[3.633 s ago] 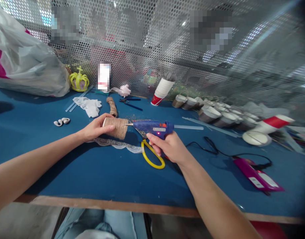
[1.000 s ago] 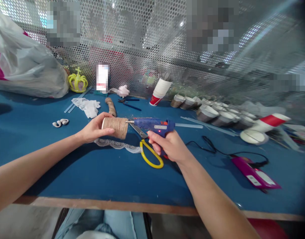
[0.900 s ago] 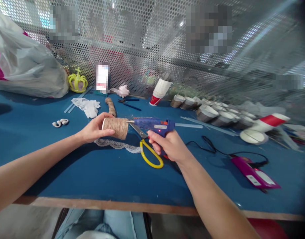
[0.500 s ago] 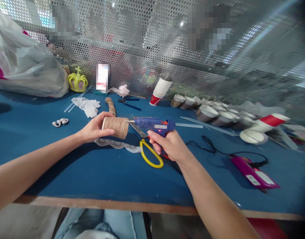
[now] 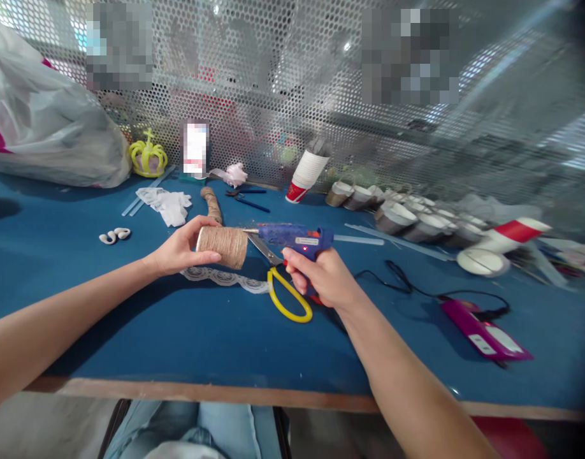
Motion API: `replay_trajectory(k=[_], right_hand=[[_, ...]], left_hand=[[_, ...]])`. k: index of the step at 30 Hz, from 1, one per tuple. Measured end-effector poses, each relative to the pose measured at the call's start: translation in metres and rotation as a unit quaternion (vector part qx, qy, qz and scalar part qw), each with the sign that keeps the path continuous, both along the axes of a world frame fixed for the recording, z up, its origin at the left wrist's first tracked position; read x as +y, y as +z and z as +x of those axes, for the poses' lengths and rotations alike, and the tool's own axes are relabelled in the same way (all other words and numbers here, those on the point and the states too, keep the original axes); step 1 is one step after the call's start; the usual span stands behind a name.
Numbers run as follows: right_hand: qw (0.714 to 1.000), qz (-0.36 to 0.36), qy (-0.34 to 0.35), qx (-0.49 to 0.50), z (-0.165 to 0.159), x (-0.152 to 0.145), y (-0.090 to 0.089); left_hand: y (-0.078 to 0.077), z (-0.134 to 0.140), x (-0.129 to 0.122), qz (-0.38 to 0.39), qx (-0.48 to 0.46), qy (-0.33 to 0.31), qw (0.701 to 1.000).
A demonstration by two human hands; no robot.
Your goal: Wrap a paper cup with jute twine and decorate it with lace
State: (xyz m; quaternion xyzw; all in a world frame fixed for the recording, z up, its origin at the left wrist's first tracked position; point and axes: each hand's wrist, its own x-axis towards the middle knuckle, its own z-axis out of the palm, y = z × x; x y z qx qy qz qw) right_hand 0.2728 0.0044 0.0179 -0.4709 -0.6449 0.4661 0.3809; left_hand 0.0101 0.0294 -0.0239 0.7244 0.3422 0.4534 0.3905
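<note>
My left hand [image 5: 185, 247] is wrapped round the near-left end of a twine-wrapped paper cup [image 5: 228, 247], which lies on its side above the table. My right hand [image 5: 318, 274] grips a blue hot glue gun [image 5: 292, 236], its indicator glowing red and a clear glue stick [image 5: 359, 240] poking out of the back. The gun's metal nozzle meets the upper right end of the cup. Below them lie scissors [image 5: 292, 312] with yellow handles, blades partly hidden by the cup and gun. A strip of white lace [image 5: 223, 278] stretches left from the handles.
Behind the cup lie a bundle of twine [image 5: 211, 204] and pliers [image 5: 248, 199]. A purple power strip [image 5: 486, 335] with a black cord sits at right. Stacked paper cups [image 5: 309, 172], several wrapped cups [image 5: 392, 213] and a big plastic bag [image 5: 48, 121] line the back by the perforated panel.
The glue gun's nozzle has shifted very slightly up along the cup's right end. Both hands keep their hold, and the other things stay put apart from a small shift of view.
</note>
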Motion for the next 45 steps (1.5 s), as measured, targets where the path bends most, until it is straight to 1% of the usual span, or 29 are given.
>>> replay_trajectory(k=[3,7,14,18,25,31,34,37,41,43,45], right_hand=[[1.0,0.001,0.016,0.003,-0.001,-0.001,0.0],[0.999,0.017,0.037,-0.018,-0.001,-0.004,0.001],[0.997,0.035,0.046,-0.046,-0.002,-0.007,0.004],[0.996,0.034,0.052,-0.057,-0.001,-0.007,0.004],[0.996,0.019,0.066,-0.054,-0.001,-0.007,0.004],[0.996,0.011,0.062,-0.062,-0.004,-0.011,0.008],[0.996,0.007,0.066,-0.065,-0.005,-0.011,0.008],[0.997,-0.012,0.072,-0.037,-0.004,-0.01,0.005],[0.993,-0.063,0.084,0.047,-0.003,-0.006,0.007],[0.991,-0.084,0.072,0.08,-0.001,-0.002,0.01],[0.991,-0.082,0.038,0.101,0.002,0.004,0.012]], left_hand=[[-0.001,0.0,0.0,-0.02,-0.012,0.004,1.0],[-0.002,0.0,0.0,-0.054,-0.025,0.021,0.998],[0.002,0.004,-0.001,-0.115,-0.035,0.057,0.991],[0.005,0.005,-0.003,-0.128,-0.032,0.068,0.989],[0.005,0.004,-0.003,-0.148,-0.031,0.064,0.986],[0.004,0.005,-0.003,-0.166,-0.052,0.054,0.983],[0.004,0.005,-0.002,-0.178,-0.061,0.049,0.981],[0.002,0.005,-0.001,-0.184,-0.069,0.049,0.979],[-0.003,0.004,0.003,-0.195,-0.064,0.049,0.977],[-0.005,0.003,0.004,-0.2,-0.067,0.047,0.976],[-0.005,0.003,0.005,-0.216,-0.079,0.048,0.972]])
